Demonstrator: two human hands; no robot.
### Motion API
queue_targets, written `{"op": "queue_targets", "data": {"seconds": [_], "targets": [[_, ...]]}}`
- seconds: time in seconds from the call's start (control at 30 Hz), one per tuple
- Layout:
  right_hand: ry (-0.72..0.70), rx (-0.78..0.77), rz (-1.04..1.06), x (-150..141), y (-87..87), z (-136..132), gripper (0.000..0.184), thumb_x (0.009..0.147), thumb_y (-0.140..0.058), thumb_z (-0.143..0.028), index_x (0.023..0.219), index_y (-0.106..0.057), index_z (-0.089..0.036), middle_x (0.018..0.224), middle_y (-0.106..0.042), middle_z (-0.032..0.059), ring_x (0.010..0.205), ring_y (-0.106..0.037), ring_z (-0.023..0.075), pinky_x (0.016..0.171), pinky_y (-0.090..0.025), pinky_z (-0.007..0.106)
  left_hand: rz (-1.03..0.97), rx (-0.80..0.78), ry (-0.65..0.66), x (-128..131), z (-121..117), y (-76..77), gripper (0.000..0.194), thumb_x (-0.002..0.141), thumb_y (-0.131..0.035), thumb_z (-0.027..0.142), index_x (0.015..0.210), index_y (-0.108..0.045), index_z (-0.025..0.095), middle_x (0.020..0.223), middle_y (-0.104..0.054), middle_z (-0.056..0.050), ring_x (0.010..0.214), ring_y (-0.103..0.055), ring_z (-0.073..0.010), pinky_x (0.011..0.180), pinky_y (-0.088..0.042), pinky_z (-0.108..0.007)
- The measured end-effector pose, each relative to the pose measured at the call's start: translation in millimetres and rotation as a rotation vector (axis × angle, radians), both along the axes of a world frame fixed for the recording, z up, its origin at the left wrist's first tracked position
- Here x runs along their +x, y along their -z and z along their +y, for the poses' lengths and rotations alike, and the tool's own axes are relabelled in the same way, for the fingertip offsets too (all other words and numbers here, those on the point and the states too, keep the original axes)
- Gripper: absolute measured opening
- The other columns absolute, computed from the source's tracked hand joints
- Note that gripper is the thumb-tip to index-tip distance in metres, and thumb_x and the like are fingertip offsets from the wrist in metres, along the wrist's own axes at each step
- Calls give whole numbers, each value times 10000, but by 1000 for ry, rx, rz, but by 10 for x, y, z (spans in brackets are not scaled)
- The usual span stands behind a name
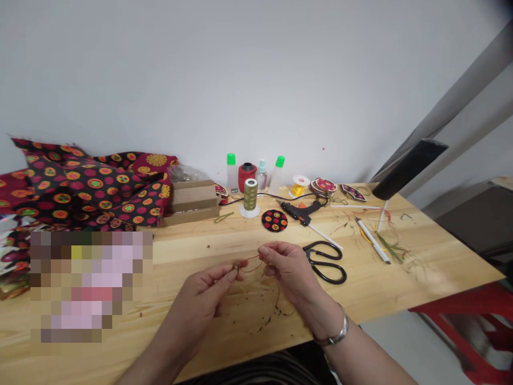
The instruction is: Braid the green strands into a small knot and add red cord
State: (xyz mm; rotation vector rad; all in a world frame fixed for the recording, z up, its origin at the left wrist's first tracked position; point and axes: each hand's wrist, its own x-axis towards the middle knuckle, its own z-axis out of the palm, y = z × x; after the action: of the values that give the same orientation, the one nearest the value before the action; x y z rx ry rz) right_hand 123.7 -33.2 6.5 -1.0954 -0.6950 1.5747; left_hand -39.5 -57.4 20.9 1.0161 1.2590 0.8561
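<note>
While a thin red-brown cord [251, 263] spans both hands above a pale pine tabletop [444, 267], left hand [196, 305] pinches a small knotted end and right hand [286, 272] grips the cord between fingertips. Black-handled scissors [325, 262] lie just beside the right hand; black glue gun [300, 212] and olive-green thread spool [250, 194] sit farther off.

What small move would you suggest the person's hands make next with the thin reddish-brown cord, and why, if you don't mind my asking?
I would probably ease the right hand gently away to take up the slack, since the left hand pinches a small knot while the thin reddish-brown cord curves loosely between them. The black-handled scissors lie nearby, but trimming seems premature.
</note>
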Motion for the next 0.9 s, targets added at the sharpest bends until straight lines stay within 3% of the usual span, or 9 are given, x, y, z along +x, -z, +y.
{"op": "queue_targets", "data": {"seconds": [0.1,0.23,0.3,0.33,0.43,0.57,0.7,0.9], "targets": [[0,54,-124,34,-38,-1,153,605,-704,-266,633,-644,-129,555,-547,-22,484,-385,54,490,-278,223,32,109,-131,-41,44,-24,223,673,-634,368,728,-668,154,829,-640,-72,429,-320,-66,398,-197,-215],[-30,224,-287,27,-86,-9,103,636,-684,-256,599,-657,-164,615,-552,-14,601,-463,93,613,-349,244,46,165,-76,-7,47,-61,182,713,-599,338,717,-665,168,1121,-569,-81,423,-282,-34,405,-222,-213],[-33,276,-317,-3,-107,-14,81,629,-690,-248,589,-670,-181,685,-552,-3,678,-490,113,672,-367,254,42,147,-2,56,26,-67,193,734,-576,338,700,-662,169,1019,-597,-59,416,-251,-30,408,-223,-212],[-34,286,-322,-22,-118,-16,70,622,-695,-242,583,-675,-187,701,-543,-1,698,-492,119,687,-372,257,36,128,22,91,15,-66,199,736,-572,342,703,-662,167,861,-615,-41,416,-248,-38,407,-216,-210],[-72,275,-282,-72,-151,-26,112,620,-691,-227,521,-664,-182,659,-511,0,662,-488,120,646,-388,256,32,86,82,174,-9,-47,236,737,-563,373,740,-666,161,462,-415,46,413,-246,-66,404,-180,-203],[-126,203,-172,-78,-153,-34,86,651,-671,-242,622,-690,-164,545,-526,-14,549,-467,99,597,-381,257,3,70,81,181,-16,-9,259,738,-561,389,772,-664,154,437,-324,72,421,-243,-71,409,-182,-197],[-63,83,-119,-7,-103,-33,258,664,-674,-327,839,-697,-140,625,-563,-2,512,-384,60,520,-307,221,5,82,25,123,-12,22,271,746,-555,393,799,-653,147,434,-304,79,421,-241,-71,417,-186,-193],[-76,-56,105,66,-3,-70,322,619,-712,-343,845,-671,-117,648,-538,4,493,-350,46,455,-243,200,13,99,-35,82,-6,57,254,727,-572,395,792,-650,162,447,-321,71,427,-239,-73,419,-177,-189]]}}
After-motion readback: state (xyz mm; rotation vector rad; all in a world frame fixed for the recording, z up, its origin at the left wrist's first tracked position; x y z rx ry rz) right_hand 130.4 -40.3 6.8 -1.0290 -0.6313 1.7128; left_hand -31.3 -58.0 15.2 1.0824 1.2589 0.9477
